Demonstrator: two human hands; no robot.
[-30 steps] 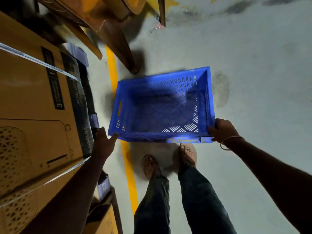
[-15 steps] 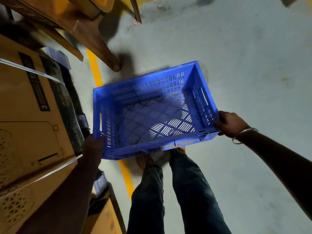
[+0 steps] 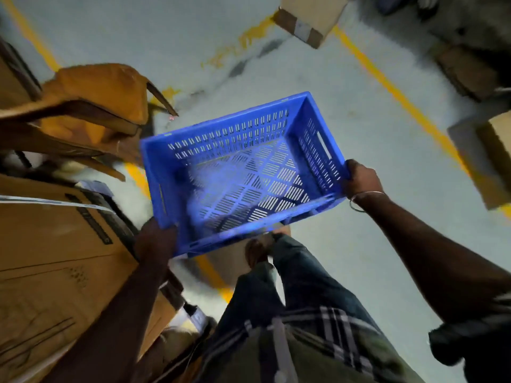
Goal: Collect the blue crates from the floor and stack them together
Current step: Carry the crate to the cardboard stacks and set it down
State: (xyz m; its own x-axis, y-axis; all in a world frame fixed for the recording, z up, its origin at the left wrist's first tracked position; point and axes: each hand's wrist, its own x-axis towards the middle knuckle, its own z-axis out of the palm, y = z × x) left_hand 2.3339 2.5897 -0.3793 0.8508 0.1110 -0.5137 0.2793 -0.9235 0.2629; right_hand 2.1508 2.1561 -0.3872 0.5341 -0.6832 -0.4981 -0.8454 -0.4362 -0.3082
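Watching the head cam here: the blue crate is up in the air over the floor, tilted, open side facing me and empty. Left hand grips the near-left corner, right hand grips the right end wall (bangle on that wrist). Both are wrapped on the rim. Big cardboard boxes sit on the left, more boxes far and right. Yellow lines cross the floor. It's a bit blurry.

Left hand fingers hidden behind blue crate.
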